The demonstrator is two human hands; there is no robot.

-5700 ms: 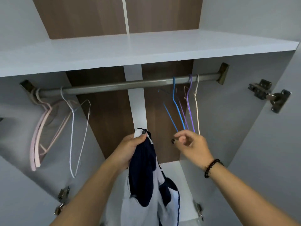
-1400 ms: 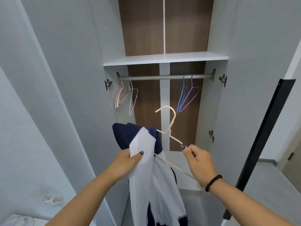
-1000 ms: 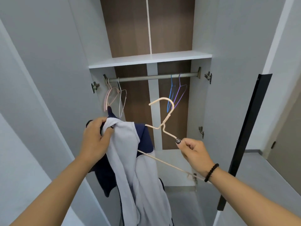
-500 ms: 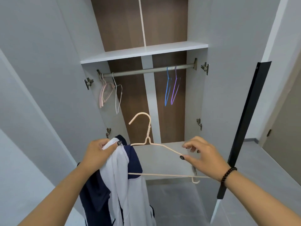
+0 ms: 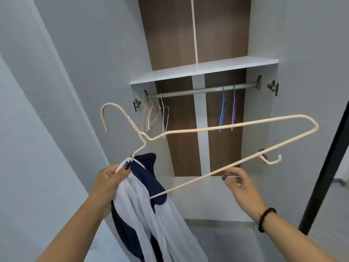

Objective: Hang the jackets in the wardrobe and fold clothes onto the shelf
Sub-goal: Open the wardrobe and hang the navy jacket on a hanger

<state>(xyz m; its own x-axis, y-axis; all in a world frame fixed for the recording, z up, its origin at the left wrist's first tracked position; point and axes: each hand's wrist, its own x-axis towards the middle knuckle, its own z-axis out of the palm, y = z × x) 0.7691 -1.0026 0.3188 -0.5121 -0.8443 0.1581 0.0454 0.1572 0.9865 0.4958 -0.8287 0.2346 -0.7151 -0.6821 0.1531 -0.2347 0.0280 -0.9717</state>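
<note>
I am at the dressing step, and nothing of mine hangs in the wardrobe yet. My left hand is curled round the collar of the navy and white jacket, pinching the end of the beige wire hanger against the cloth, so one shoulder of the wire is going into the neck. My right hand pinches the hanger's bottom bar between thumb and fingertips, holding it out in front of the open cupboard. The jacket dangles below my left hand, well short of the rail, which carries only bare hangers in pink, white, blue and purple. The shelf above shows no folded clothes, so I judge nearly everything is left.
</note>
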